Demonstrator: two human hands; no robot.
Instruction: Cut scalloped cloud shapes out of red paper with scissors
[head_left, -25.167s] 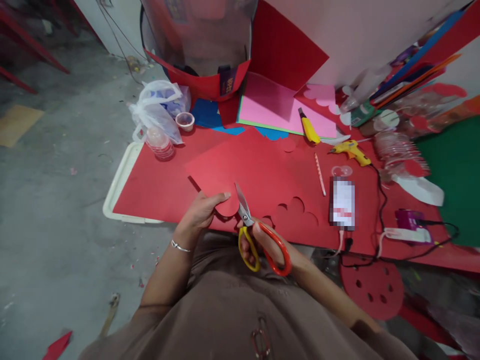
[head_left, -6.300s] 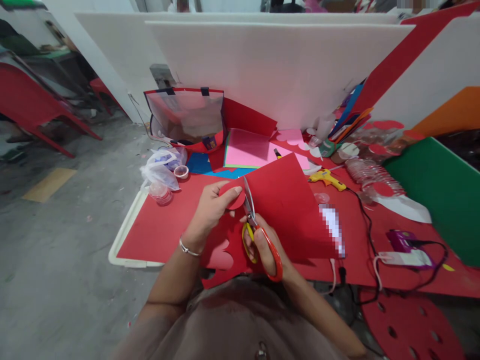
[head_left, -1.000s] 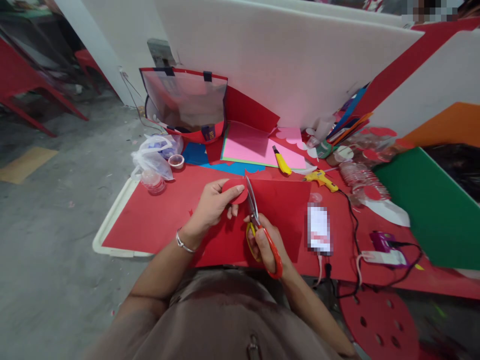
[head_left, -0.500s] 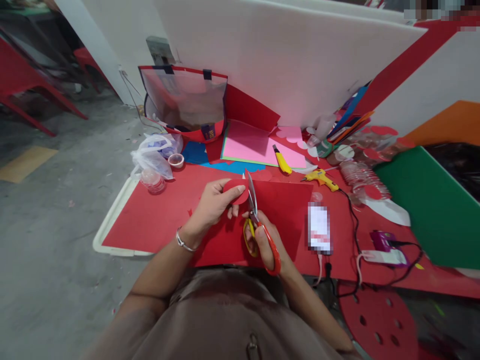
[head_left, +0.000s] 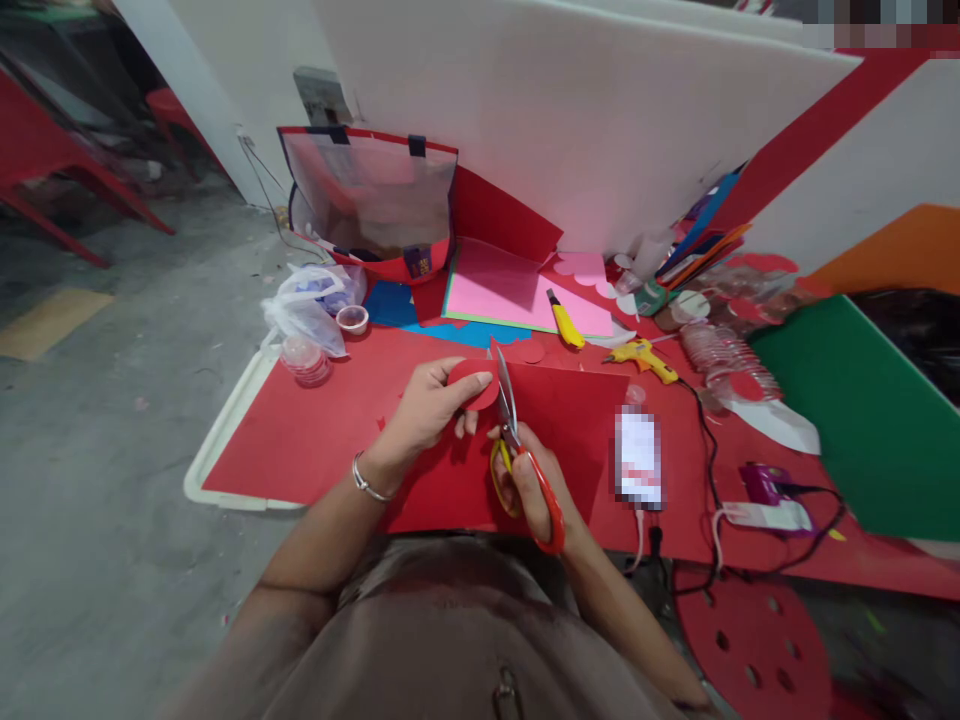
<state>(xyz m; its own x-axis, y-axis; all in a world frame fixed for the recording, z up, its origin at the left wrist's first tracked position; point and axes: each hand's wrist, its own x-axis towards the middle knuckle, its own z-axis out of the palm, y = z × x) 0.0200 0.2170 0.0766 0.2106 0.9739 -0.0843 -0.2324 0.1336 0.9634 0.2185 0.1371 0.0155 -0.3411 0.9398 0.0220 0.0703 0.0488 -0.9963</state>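
Between the thumb and fingers of my left hand (head_left: 431, 405) is a round piece of red paper (head_left: 476, 391). My right hand (head_left: 544, 490) grips a pair of scissors (head_left: 510, 425) with one yellow and one red-orange handle loop. The scissor blades point away from me and stand slightly apart, right at the paper circle's right edge. Both hands are above a larger red sheet (head_left: 577, 425) on the red-covered table (head_left: 285, 440). A red paper disc (head_left: 529, 350) lies just beyond the blades.
A yellow cutter (head_left: 566, 322) rests on pink paper (head_left: 495, 285). To the right are a yellow glue gun (head_left: 643, 360), a phone (head_left: 638, 455) with cables, and stacked clear lids (head_left: 727, 355). Leftward sit a plastic bag (head_left: 304, 305) and a small tub (head_left: 352, 320). A tote bag (head_left: 375, 200) stands behind.
The scissors and my right hand have shifted very slightly right and toward me. My left hand keeps the paper circle in nearly the same place.
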